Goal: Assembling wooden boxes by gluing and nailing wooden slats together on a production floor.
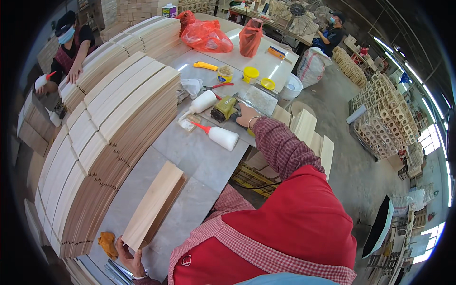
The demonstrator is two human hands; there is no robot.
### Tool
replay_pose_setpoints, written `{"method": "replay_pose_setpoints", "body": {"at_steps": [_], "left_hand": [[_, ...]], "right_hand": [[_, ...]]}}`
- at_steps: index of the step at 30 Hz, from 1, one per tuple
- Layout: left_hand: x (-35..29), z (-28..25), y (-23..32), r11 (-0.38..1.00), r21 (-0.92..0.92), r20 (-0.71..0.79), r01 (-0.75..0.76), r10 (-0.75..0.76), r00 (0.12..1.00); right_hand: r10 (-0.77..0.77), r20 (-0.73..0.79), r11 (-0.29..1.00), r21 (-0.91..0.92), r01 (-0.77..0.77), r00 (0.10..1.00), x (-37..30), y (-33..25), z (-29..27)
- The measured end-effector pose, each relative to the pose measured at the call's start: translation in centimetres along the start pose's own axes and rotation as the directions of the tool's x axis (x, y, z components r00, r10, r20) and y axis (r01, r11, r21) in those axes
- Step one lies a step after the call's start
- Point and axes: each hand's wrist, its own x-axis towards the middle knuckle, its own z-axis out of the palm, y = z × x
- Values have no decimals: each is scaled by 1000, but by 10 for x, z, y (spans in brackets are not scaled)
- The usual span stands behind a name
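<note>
My left hand (128,259) grips the near end of a small stack of pale wooden slats (154,204) lying on the grey table (199,156). My right hand (244,116) reaches across the table and rests next to a dark yellow-green power tool (223,109); whether it holds it is unclear. Two white glue bottles with red nozzles lie close by, one (221,137) near my right wrist and one (202,102) left of the tool.
Tall rows of curved wooden slats (109,123) fill the table's left side. Yellow cups (250,74), a yellow knife (205,66) and red plastic bags (206,35) sit farther back. A masked person (71,47) works at far left; another (332,33) sits at the back.
</note>
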Motion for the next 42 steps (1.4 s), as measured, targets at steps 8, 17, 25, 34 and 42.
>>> {"method": "replay_pose_setpoints", "body": {"at_steps": [8, 17, 25, 34, 42], "left_hand": [[-3, 1, -2, 1000, 21, -37, 24, -23, 999], [18, 7, -9, 992, 84, -15, -91, 93, 996], [7, 6, -11, 978, -4, -82, -209, 208, 975], [7, 16, -8, 941, -15, -168, -339, 331, 928], [5, 24, 13, 924, -94, -147, -371, 355, 923]], "right_hand": [[23, 80, 994, -106, -14, 997, 7, -24, 11], [-228, -151, 973, 6, 232, 962, -19, 0, -36], [-475, 99, 862, 256, 439, 875, -177, -172, -84], [-553, 427, 829, 196, 524, 716, -275, -268, -82], [-500, 556, 808, 23, 589, 664, -297, -295, -77]]}}
